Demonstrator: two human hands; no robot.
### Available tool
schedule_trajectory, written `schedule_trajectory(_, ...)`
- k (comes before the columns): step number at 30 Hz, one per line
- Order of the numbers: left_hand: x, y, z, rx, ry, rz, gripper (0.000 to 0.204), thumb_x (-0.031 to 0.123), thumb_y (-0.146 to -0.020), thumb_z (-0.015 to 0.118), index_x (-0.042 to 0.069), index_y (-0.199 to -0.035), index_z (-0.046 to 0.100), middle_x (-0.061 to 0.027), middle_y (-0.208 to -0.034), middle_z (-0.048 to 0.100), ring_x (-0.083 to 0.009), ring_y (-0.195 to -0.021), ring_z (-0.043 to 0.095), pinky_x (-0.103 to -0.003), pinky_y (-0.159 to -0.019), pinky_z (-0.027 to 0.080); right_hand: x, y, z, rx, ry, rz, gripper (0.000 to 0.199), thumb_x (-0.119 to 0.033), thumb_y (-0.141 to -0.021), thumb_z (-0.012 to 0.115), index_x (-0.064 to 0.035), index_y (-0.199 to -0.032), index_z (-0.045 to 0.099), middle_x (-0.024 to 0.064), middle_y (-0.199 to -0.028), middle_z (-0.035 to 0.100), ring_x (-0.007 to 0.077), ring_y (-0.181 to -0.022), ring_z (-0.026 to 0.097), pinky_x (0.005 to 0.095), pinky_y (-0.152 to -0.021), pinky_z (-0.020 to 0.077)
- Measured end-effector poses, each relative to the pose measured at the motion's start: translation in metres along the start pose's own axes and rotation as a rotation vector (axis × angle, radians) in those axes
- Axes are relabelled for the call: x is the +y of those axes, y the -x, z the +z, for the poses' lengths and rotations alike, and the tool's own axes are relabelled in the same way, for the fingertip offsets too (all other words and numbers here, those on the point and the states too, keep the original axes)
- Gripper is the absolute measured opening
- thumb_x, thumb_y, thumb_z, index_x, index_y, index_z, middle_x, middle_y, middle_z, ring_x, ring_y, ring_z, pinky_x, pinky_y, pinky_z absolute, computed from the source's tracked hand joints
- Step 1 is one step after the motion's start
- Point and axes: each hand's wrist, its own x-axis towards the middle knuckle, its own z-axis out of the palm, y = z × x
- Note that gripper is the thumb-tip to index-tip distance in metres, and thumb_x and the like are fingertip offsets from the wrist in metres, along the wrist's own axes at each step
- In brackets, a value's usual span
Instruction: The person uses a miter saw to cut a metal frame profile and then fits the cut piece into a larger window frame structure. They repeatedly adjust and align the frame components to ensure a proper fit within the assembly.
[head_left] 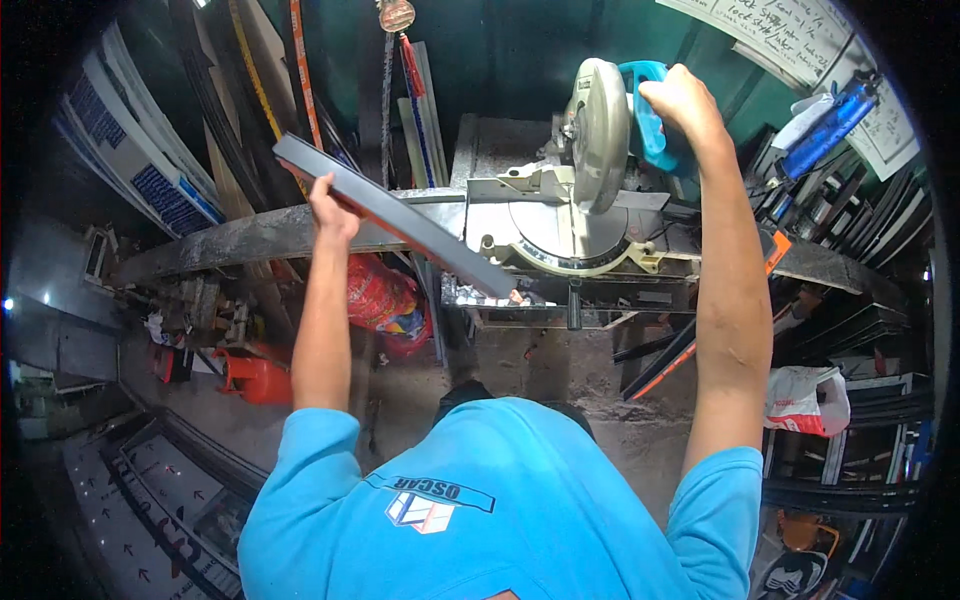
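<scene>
A miter saw (602, 135) with a round blade guard stands on the bench ahead of me, its head raised. My right hand (682, 100) is wrapped round the blue saw handle (652, 118). To the left, my left hand (332, 212) grips a long dark grey metal profile (410, 225) near its far end. The profile slants down to the right, and its near end hangs in front of the saw's base (530, 235), off the saw table. Part of my left fingers is hidden by the profile.
A long workbench (250, 235) runs across to both sides. Strips and profiles lean on the wall at far left. A red patterned bag (385, 300) sits below the bench. An orange gas cylinder (255, 378) lies at left. A white plastic bag (808, 400) hangs by racked dark profiles at right.
</scene>
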Motion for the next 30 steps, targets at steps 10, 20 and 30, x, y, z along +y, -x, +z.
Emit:
schedule_trajectory(10, -0.150, -0.070, -0.051, 0.713, -0.002, -0.161, 0.038, 0.047, -0.099, 0.052, 0.021, -0.127, 0.054, -0.0065, -0.124, 0.063, -0.0318, -0.114, 0.060, -0.065, -0.091, 0.043, 0.010, -0.014, 0.011, 0.090, 0.001, -0.041, 0.037, -0.030, -0.074, 0.059, 0.0069, -0.069, 0.065, 0.0159, -0.064, 0.066, 0.0242, -0.058, 0.069, 0.0361, -0.063, 0.0551)
schedule_trajectory(20, -0.135, 0.033, -0.036, -0.006, -1.531, 0.362, 0.042, 0.044, -0.077, 0.079, 0.010, -0.099, 0.070, -0.0101, -0.078, 0.068, -0.0308, -0.073, 0.068, -0.041, -0.069, 0.055, 0.003, -0.008, 0.003, -0.064, -0.116, -0.045, 0.041, -0.031, -0.078, 0.059, 0.0090, -0.071, 0.062, 0.0166, -0.061, 0.064, 0.0238, -0.054, 0.067, 0.0376, -0.058, 0.0553)
schedule_trajectory(30, -0.182, -0.034, 0.038, -0.701, -1.749, 0.694, 0.055, 0.018, -0.073, 0.081, 0.031, -0.124, 0.068, -0.0163, -0.148, 0.043, -0.0386, -0.132, 0.042, -0.051, -0.107, 0.036, 0.005, -0.007, -0.001, -0.101, -0.241, 0.022, 0.043, -0.035, -0.086, 0.064, 0.0049, -0.096, 0.051, 0.0127, -0.079, 0.061, 0.0191, -0.057, 0.063, 0.0357, -0.050, 0.0521)
